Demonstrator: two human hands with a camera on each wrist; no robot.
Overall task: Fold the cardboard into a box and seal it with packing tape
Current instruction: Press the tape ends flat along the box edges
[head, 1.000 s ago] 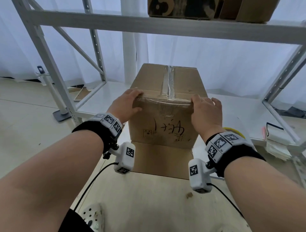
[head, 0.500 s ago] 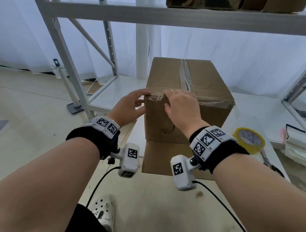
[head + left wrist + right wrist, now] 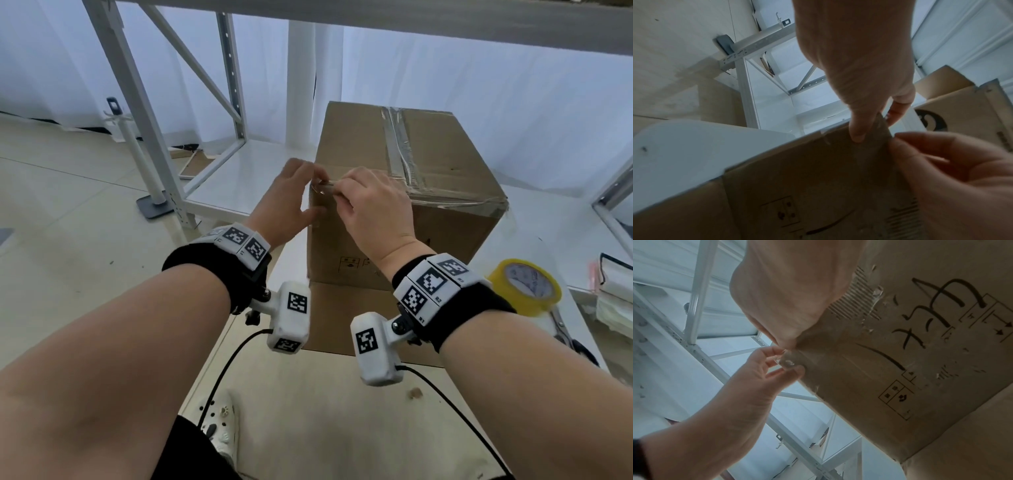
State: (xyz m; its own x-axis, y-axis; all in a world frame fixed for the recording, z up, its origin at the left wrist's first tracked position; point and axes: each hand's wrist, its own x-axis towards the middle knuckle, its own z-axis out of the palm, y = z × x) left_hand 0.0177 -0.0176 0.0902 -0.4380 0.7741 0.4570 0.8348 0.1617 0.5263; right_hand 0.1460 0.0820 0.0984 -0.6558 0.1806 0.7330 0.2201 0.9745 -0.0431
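Both hands at the brown corrugated box corner: left hand and right hand each pinch the glossy clear tape.

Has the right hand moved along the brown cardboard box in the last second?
Yes. The right hand slid from the brown cardboard box's right corner to its left corner.

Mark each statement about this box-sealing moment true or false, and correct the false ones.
1. Both hands work at the box's near left top corner. True: left hand and right hand meet on the cardboard box there.
2. The tape roll is held in the right hand. False: the yellow tape roll lies on the table, right of the box.
3. Tape already runs along the top seam. True: clear tape.
4. The box's top flaps stand open. False: they are shut.
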